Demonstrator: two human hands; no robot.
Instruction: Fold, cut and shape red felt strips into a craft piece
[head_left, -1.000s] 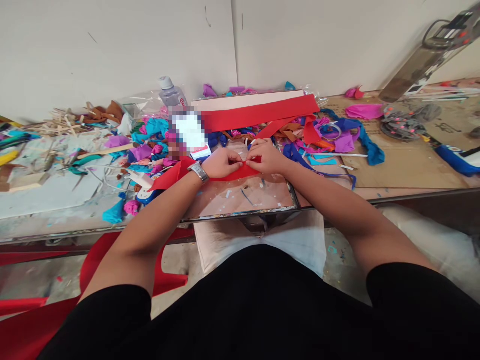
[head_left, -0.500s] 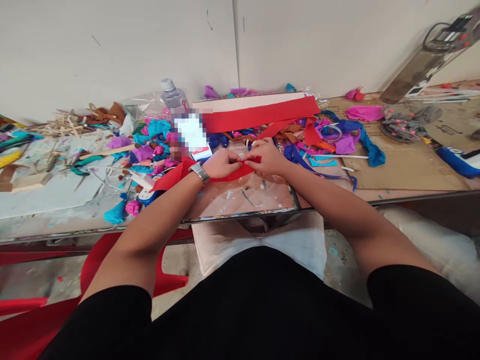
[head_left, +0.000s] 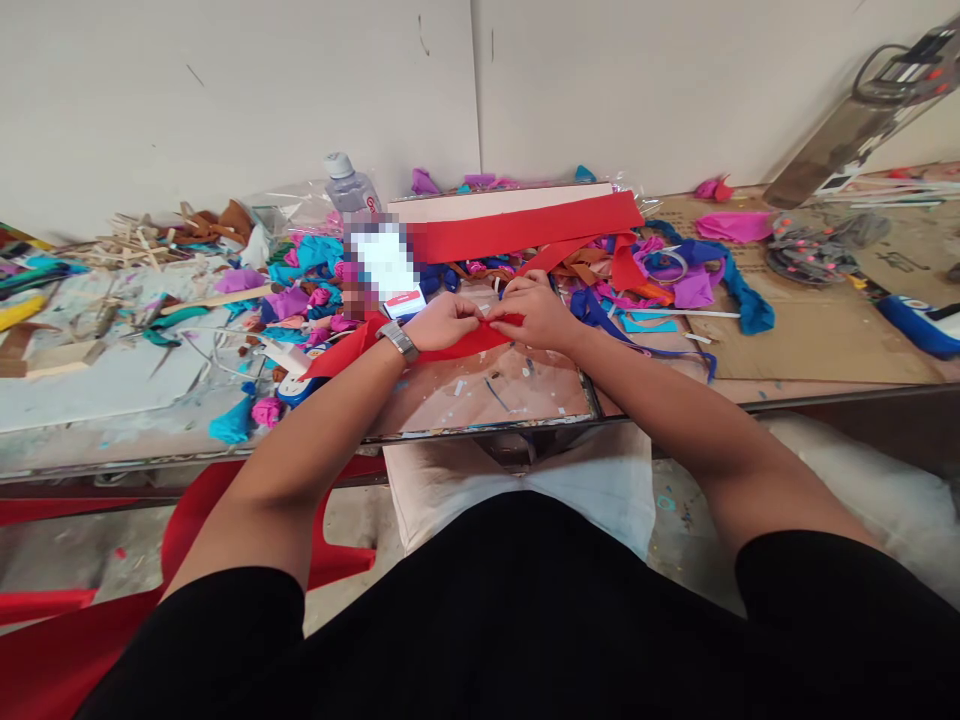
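A strip of red crepe-like paper stretches under my left wrist and along the table to my fingers. My left hand, with a metal watch on its wrist, pinches the strip's upper edge. Close beside it, my right hand has its thumb and fingertips closed on the same red strip. Something small and white shows by the right hand's fingers, too small to name. Behind the hands lies a wide red sheet on a pale one. A lit phone leans just beyond my left hand, its screen partly blurred.
Crumpled coloured paper scraps cover much of the table. A clear bottle stands near the wall. At right are a tape roll, a cardboard sheet and a blue-and-white object. Wooden sticks lie at left.
Both hands stay pinched on the red strip, with only slight finger movement. The view has shifted a little; nothing else has visibly moved.
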